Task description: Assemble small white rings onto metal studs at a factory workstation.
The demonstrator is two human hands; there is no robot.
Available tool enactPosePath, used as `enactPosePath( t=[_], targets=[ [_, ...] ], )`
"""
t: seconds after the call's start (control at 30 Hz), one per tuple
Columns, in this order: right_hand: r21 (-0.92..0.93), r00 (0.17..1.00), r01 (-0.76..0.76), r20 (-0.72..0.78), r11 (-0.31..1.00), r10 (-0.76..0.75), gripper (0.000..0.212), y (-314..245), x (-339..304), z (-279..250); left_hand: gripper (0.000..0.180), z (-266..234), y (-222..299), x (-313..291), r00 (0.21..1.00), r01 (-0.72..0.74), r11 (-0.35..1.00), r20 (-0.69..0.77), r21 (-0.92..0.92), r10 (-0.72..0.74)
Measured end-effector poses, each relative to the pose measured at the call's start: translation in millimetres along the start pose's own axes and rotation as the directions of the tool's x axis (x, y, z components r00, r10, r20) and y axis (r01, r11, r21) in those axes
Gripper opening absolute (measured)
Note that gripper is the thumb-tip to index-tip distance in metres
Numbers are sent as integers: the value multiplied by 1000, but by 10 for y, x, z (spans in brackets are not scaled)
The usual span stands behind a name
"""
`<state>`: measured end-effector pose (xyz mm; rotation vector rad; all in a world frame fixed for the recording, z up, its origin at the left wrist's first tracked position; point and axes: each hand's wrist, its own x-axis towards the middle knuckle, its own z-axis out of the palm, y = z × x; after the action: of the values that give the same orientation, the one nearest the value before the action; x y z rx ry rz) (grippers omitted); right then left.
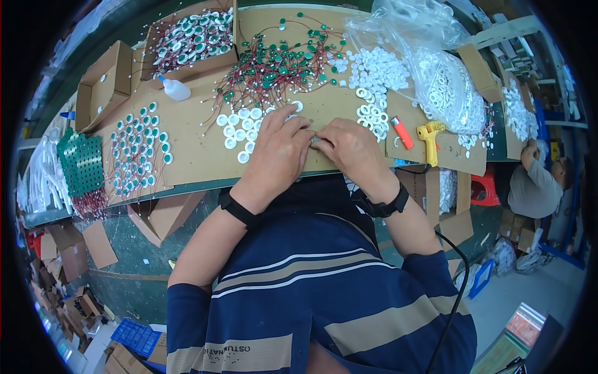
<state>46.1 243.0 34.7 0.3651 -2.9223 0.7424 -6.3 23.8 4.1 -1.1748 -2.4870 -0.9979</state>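
Observation:
My left hand (276, 149) and my right hand (349, 148) meet at the near edge of a cardboard-covered bench (199, 149), fingertips pinched together on a small white disc part (316, 141) that is mostly hidden. Just beyond my left hand lies a cluster of white round discs (240, 128). Behind them spreads a tangle of green discs with red wires (274, 65). Both wrists wear black bands.
Rows of finished green-and-white discs (137, 146) lie at left, beside a green stack (81, 163). A squeeze bottle (174, 89), open cardboard boxes (103, 84), white rings (374, 75), a plastic bag (436, 68), an orange lighter (402, 132), a yellow glue gun (430, 138). Another person (539, 181) sits at right.

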Motion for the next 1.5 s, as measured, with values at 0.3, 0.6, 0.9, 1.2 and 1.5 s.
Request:
enactPosePath(
  t=[0.3, 0.6, 0.9, 1.2, 1.5],
  targets=[
    [6, 991, 72, -113, 997, -71, 15, -42, -82, 53, 19, -8, -12, 24, 1000, -4, 1000, 0, -8, 4],
    [-28, 984, -9, -179, 1000, 4, 13, 147, -153, -80, 24, -30, 156, 72, 1000, -10, 1000, 13, 13, 10],
    [-141, 965, -137, -242, 981, 100, 19, 361, -517, -239, 22, -87, -102, 97, 993, -98, 994, 72, 54, 94],
    [33, 983, 30, -184, 999, -24, 20, 162, -306, -6, 26, 14, 157, 148, 993, -116, 993, 12, 36, 116],
    [-95, 934, -120, -347, 988, 80, 20, 634, 271, -135, 36, 242, 300, 110, 985, -129, 989, 103, -74, 137]
  ],
)
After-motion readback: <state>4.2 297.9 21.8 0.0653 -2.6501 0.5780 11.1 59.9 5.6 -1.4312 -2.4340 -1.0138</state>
